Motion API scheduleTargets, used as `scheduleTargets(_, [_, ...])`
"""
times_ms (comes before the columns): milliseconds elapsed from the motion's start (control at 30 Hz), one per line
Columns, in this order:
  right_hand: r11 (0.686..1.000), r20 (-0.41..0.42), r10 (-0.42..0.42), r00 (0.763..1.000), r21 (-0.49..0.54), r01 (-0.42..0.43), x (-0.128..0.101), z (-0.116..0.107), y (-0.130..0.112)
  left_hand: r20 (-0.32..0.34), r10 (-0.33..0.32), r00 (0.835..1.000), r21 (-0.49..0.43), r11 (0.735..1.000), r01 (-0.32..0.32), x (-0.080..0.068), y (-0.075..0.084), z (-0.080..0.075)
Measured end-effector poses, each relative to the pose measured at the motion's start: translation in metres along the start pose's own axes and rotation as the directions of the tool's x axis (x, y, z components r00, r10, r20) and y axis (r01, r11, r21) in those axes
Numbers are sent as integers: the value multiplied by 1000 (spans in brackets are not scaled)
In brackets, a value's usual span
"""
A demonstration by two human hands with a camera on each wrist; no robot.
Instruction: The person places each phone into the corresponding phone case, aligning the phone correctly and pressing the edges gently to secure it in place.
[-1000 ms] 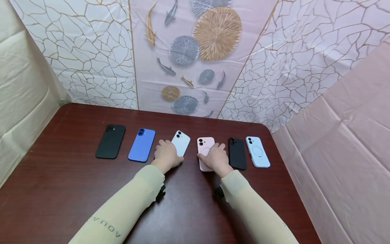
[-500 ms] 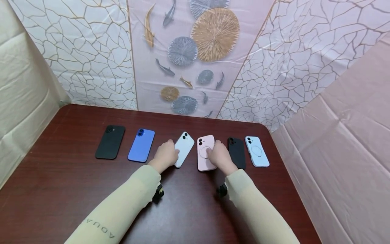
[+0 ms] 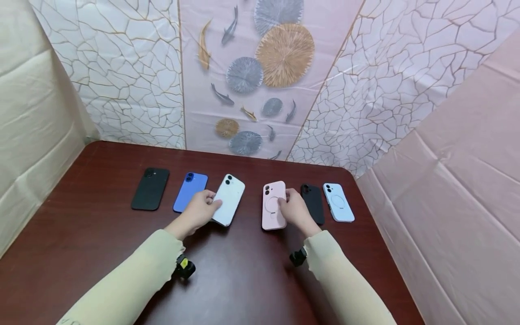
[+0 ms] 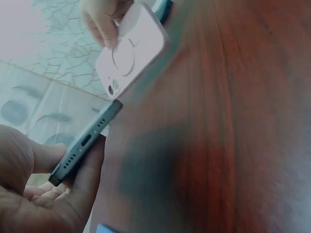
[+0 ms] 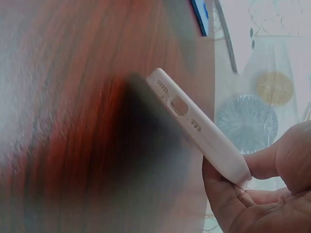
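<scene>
Nearest the viewer, a left sleeve (image 3: pixel 126 275) and a right sleeve (image 3: pixel 345 280) reach over the reddish-brown table (image 3: pixel 235 280). A black left wrist device (image 3: pixel 185 268) and a black right wrist device (image 3: pixel 298 257) show beyond the cuffs.

The left hand (image 3: pixel 197 211) grips a white phone (image 3: pixel 231 201) by its left side, thumb on the back, fingers underneath. The left wrist view shows the phone raised off the table, port end visible. The right hand (image 3: pixel 297 211) pinches a pink phone case (image 3: pixel 273 214) by its right side. The right wrist view shows this case also raised, its port cutout exposed; whether a phone is inside cannot be told.

Farther on, in a row toward the far edge, a dark phone (image 3: pixel 313 205) lies just beside a light-blue case (image 3: pixel 340 205), the piece nearest the table's right edge. A blue phone (image 3: pixel 192 189) lies partly hidden by the left hand. A black phone (image 3: pixel 150 189) lies nearest the far left corner.

Behind the far edge hangs a patterned backdrop (image 3: pixel 252 119).
</scene>
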State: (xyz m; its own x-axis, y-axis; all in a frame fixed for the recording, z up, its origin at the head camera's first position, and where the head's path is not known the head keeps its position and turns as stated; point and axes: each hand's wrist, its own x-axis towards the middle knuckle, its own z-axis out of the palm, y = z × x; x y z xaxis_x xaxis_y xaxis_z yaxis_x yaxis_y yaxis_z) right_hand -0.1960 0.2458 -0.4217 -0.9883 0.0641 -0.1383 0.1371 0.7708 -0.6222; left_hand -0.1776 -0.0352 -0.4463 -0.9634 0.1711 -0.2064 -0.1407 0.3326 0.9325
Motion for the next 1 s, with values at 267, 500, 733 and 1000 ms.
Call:
scheduleTargets(267, [998,6,-28,1000,54,28,-4,7,-8,-3,-35,999,-194,980,34,-17,-12,-22])
scheduleTargets(500, [988,-14,-55,998,140,57,-10,7,-21,-8,-29,1000,-321,947,25,-27,-14,-36])
scheduleTargets(733, [978,-5,-102,995,184,101,-13,10,-34,-12,-42,999,-362,932,35,-35,-18,-47])
scheduleTargets(1000, [972,-15,-126,992,196,127,-11,13,-42,29,-40,999,-418,907,48,-38,-11,-48])
